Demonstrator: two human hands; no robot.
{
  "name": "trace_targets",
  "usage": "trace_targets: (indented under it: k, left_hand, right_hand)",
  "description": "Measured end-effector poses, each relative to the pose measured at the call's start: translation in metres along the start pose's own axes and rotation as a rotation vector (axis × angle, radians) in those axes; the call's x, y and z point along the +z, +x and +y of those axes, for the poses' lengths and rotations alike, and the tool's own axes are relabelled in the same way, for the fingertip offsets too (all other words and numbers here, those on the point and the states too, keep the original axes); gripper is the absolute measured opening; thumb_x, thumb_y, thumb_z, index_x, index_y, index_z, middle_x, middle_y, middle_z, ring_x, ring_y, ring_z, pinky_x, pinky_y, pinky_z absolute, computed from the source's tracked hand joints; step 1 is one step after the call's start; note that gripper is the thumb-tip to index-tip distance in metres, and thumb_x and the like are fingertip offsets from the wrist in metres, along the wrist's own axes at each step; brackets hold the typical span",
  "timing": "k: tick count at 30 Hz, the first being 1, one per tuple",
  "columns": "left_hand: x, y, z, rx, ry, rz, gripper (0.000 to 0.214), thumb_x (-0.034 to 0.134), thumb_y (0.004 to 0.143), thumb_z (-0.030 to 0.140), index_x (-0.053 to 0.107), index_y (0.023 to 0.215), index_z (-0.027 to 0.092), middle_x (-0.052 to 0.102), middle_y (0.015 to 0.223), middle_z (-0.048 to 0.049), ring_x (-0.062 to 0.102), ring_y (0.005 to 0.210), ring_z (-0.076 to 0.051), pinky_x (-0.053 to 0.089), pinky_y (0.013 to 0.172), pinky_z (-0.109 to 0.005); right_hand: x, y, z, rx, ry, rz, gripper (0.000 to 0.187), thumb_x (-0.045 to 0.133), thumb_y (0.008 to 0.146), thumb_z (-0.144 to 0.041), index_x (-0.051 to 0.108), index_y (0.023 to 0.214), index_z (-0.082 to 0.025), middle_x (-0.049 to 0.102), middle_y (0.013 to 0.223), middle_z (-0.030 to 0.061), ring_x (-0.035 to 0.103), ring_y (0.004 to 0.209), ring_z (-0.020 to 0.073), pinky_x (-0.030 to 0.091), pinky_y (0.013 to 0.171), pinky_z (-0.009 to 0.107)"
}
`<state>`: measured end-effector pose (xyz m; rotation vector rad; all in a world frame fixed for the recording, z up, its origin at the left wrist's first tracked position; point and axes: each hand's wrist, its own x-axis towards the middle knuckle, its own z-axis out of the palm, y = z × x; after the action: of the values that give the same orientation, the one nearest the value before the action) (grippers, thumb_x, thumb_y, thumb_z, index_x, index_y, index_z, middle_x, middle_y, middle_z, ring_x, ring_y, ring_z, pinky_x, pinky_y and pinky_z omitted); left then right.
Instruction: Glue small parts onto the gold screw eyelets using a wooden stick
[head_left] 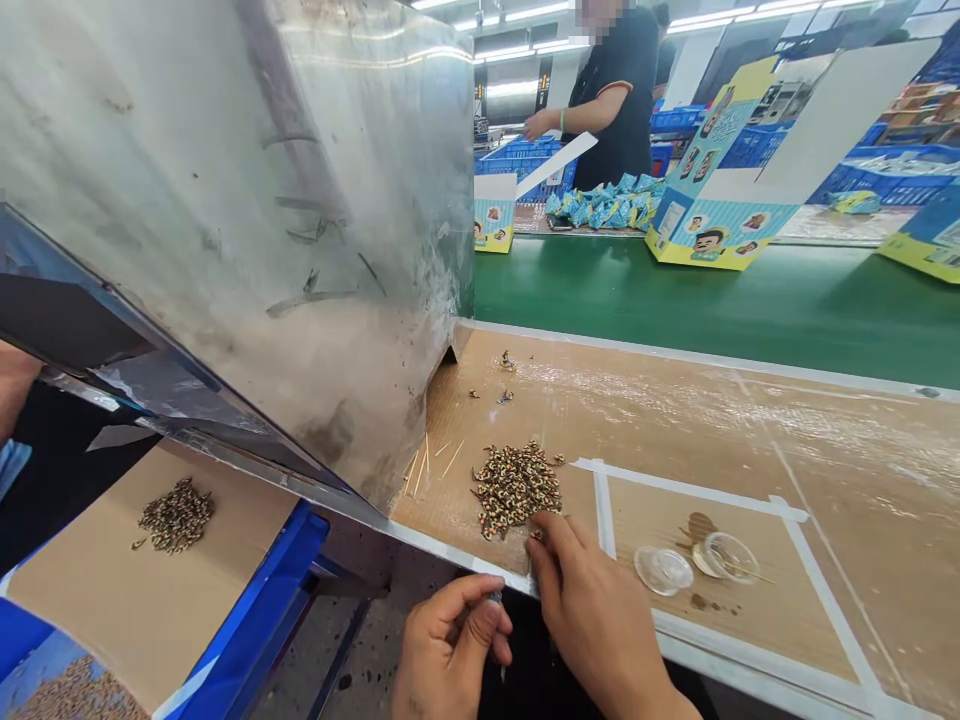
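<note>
My left hand [450, 645] is closed in a pinch below the table's front edge. A bit of something small and grey shows at its fingertips, too little to name. My right hand [596, 610] reaches over the edge, beside the near side of a pile of small dark-and-yellow pieces with red spots [517, 488]. Its thumb and index finger are closed around one such small piece [536, 536], mostly covered by the fingers. Behind the pile lie a few loose pieces [507, 397]. Thin wooden sticks [427, 455] lie to its left.
A metal housing [337, 230] rises at left. A green conveyor [585, 290] carries printed cartons [724, 225]. Two clear plastic cups [664, 570] stand within white tape, near brown stains. Another pile [177, 515] lies on cardboard at lower left. A person [615, 90] stands across the conveyor.
</note>
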<state>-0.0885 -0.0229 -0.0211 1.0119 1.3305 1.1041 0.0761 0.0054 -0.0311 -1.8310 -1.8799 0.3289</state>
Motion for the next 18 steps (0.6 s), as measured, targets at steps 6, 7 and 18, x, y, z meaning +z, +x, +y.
trace_targets:
  k: [6, 7, 18]
  left_hand:
    - [0.003, 0.000, 0.006, -0.009, -0.052, -0.021, 0.044, 0.083, 0.086, 0.059, 0.076, 0.091, 0.016, 0.073, 0.068, -0.0011, 0.067, 0.055, -0.012, 0.055, 0.059, -0.020]
    - [0.003, 0.000, 0.006, 0.001, -0.039, -0.026, 0.043, 0.082, 0.087, 0.058, 0.077, 0.090, 0.016, 0.073, 0.068, -0.0015, 0.067, 0.056, -0.012, 0.055, 0.060, -0.020]
    - [0.010, -0.004, 0.007, 0.394, 0.137, -0.084, 0.019, 0.068, 0.102, 0.033, 0.082, 0.093, 0.025, 0.078, 0.076, -0.0001, 0.074, 0.067, -0.013, 0.057, 0.070, -0.018]
  right_hand:
    - [-0.008, -0.001, 0.004, 0.038, 0.112, -0.064, 0.026, 0.040, 0.105, -0.022, 0.063, 0.092, -0.023, 0.071, 0.092, 0.0070, 0.071, 0.070, 0.0271, 0.036, 0.058, 0.032]
    - [-0.011, -0.002, 0.006, 0.053, 0.151, -0.068, 0.027, 0.040, 0.104, -0.024, 0.061, 0.088, -0.023, 0.070, 0.090, 0.0074, 0.070, 0.072, 0.0277, 0.038, 0.060, 0.033]
    - [-0.042, -0.038, -0.026, 0.546, 1.384, -0.166, 0.052, 0.087, 0.084, -0.066, 0.074, 0.089, -0.016, 0.070, 0.066, 0.0020, 0.063, 0.053, 0.0130, 0.052, 0.051, 0.020]
